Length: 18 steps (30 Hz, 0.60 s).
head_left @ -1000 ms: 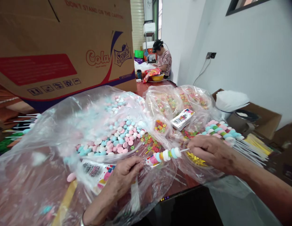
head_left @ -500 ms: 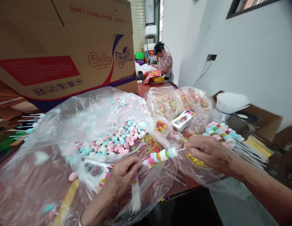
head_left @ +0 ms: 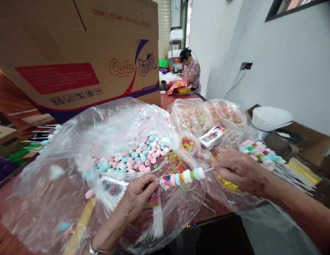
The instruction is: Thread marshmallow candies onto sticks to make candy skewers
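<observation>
1. The left hand [head_left: 139, 194], at 6 o'clock, pinches the left tip of the candy skewer [head_left: 184, 176] with its fingertips.
2. The right hand [head_left: 238, 169], at 4 o'clock, is clenched on the skewer's white stick. The skewer lies level between both hands, over the clear bag [head_left: 74, 170].
3. The pastel candies [head_left: 133, 161], at centre, lie inside the bag.
4. The finished skewers [head_left: 260, 154], at 3 o'clock, lie behind the right hand.
5. The cardboard box [head_left: 74, 53] is at 11 o'clock; a seated person [head_left: 191, 68] is at 12 o'clock, well apart.
</observation>
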{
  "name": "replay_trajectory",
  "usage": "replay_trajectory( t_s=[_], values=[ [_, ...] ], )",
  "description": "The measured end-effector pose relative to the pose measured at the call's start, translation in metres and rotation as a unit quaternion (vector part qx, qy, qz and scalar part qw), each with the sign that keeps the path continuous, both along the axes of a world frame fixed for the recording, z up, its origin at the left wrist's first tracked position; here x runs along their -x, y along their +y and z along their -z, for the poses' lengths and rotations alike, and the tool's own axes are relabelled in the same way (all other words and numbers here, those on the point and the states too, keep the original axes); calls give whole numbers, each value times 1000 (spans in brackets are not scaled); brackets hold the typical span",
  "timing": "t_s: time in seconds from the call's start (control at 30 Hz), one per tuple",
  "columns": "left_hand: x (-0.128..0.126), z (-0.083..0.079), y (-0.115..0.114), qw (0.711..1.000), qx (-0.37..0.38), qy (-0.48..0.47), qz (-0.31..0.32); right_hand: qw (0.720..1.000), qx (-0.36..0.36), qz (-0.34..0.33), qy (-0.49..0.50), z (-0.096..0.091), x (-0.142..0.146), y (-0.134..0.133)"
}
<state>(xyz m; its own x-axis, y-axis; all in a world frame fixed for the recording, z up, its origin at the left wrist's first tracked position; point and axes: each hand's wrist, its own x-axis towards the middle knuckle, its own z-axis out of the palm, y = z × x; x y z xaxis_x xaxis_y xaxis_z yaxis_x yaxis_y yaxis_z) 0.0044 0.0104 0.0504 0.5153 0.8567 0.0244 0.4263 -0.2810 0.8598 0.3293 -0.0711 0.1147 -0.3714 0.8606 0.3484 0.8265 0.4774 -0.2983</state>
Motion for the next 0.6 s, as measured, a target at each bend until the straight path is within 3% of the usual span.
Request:
replay_trajectory(
  t_s=[0.13, 0.37, 0.47, 0.6],
  values=[
    [3, -8, -1, 999, 14, -8, 29, 996, -77, -28, -47, -3, 3, 2],
    [0, -13, -6, 978, 184, -71, 74, 988, -126, -73, -44, -11, 6, 4],
    [2, -5, -7, 978, 175, -87, 72, 991, -120, -64, -11, -9, 4, 4],
    [5, 5, -4, 990, 109, -48, 71, 991, -124, -56, 9, -8, 4, 2]
  ],
)
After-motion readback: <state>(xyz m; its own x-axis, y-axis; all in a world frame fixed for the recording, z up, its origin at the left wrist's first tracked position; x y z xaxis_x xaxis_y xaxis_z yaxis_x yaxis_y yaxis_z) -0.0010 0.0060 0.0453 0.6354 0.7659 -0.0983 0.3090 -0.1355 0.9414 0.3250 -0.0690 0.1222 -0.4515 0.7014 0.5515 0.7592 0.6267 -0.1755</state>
